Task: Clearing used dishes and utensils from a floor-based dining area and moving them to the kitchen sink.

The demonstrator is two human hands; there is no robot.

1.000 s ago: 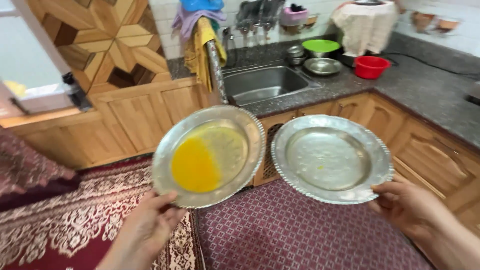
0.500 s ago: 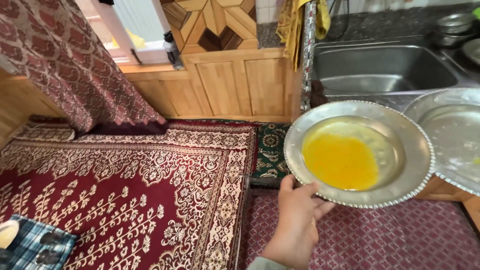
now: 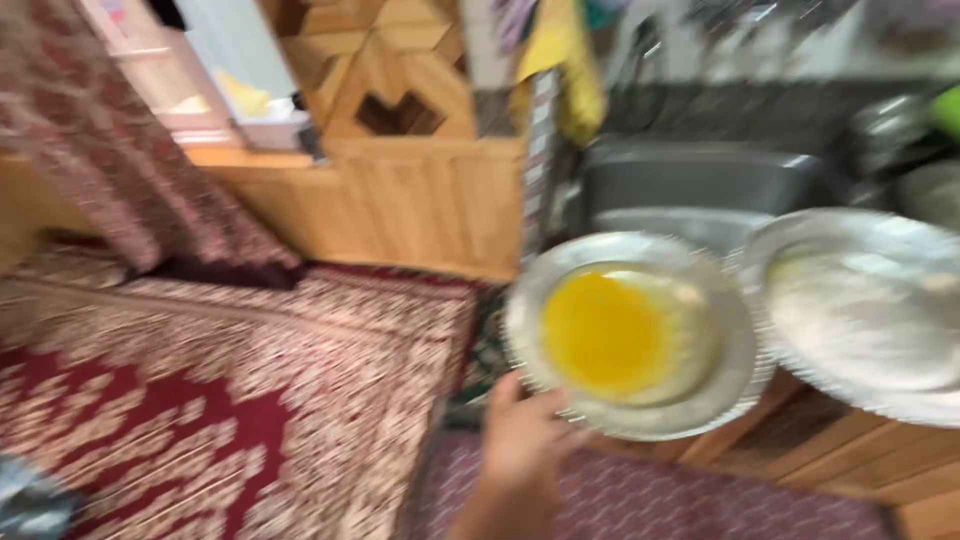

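The red patterned carpet (image 3: 230, 400) covers the floor at left. The wooden cabinet (image 3: 420, 205) stands behind it, with the steel sink (image 3: 700, 185) to its right. An empty metal plate (image 3: 865, 315) occupies the right edge; its holding hand is out of view. A second metal plate (image 3: 635, 335), just beside it, carries yellow liquid (image 3: 600, 335). The left hand (image 3: 520, 440) pinches this plate's lower rim, thumb on top.

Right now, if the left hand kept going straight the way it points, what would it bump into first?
The left hand points up and away, holding the plate with yellow liquid. Beyond it, probably the steel sink front, though blur hides depth.
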